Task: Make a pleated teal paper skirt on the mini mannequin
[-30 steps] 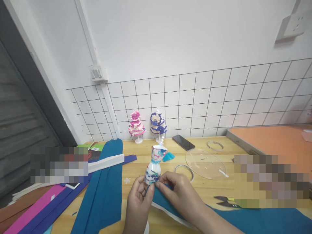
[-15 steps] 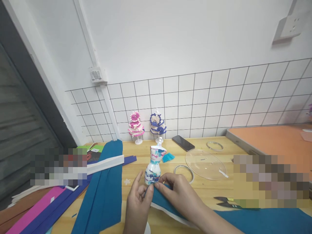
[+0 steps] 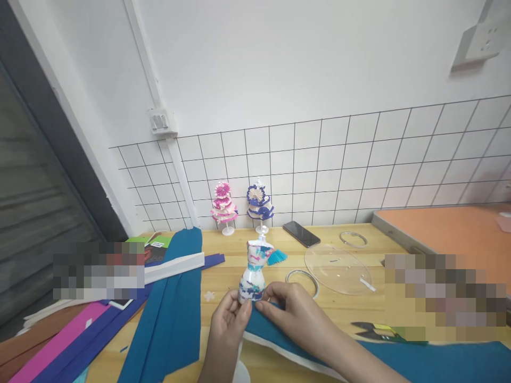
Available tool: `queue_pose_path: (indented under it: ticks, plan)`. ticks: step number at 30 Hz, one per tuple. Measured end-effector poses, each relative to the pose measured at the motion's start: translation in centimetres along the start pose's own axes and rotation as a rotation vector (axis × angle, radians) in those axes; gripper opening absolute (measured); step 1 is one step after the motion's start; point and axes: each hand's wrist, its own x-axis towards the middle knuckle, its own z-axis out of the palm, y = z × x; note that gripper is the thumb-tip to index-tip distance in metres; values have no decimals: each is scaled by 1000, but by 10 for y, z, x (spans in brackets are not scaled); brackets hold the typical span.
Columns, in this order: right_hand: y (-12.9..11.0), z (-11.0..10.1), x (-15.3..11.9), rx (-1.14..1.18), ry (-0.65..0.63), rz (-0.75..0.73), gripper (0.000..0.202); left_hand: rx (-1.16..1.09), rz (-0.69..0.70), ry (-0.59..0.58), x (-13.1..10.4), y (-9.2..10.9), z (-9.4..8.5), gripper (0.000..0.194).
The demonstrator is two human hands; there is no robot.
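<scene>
A small white dress form, smeared with blue and pink, stands upright between my hands. My left hand is closed on its lower edge, thumb in front and fingers at the left side. With thumb and fingers pinched, my right hand holds the end of a blue strip of crepe-like paper against the bottom of the form. A white backing edge shows along the strip's lower side, and the strip runs off to the right beneath my forearm. Part of the round white base shows below my left hand.
Scissor-like snips lie at right. Behind are a tape ring, a clear disc, a phone, a pleated blue piece and two decorated forms, pink and purple. Coloured strips cover the left.
My left fingers, raised and spread before, have closed in on the lower left side of the dress form. My right hand keeps its pinch on the blue strip. The view has shifted slightly.
</scene>
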Motion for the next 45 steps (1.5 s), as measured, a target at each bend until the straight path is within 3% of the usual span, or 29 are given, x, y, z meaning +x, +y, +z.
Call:
queue_pose_path:
  ticks: [6, 11, 18, 24, 33, 39, 45]
  plan:
    - [-1, 3, -1, 4, 4, -7, 18, 73, 13, -4, 2, -3, -2, 23]
    - [-2, 4, -1, -8, 6, -5, 18, 62, 74, 59, 4, -8, -2, 25]
    - [1, 6, -2, -111, 72, 79, 26, 88, 33, 78, 6, -10, -8, 26]
    - [-4, 5, -3, -12, 11, -64, 13, 60, 4, 48, 9, -16, -15, 31]
    - [-8, 3, -6, -36, -40, -178, 19, 43, 60, -11, 7, -12, -11, 32]
    - [-9, 2, -6, -27, -52, -194, 20, 88, 84, -23, 11, -16, -16, 28]
    - [-7, 3, -3, 67, -12, -109, 11, 95, 133, -4, 10, -14, -13, 26]
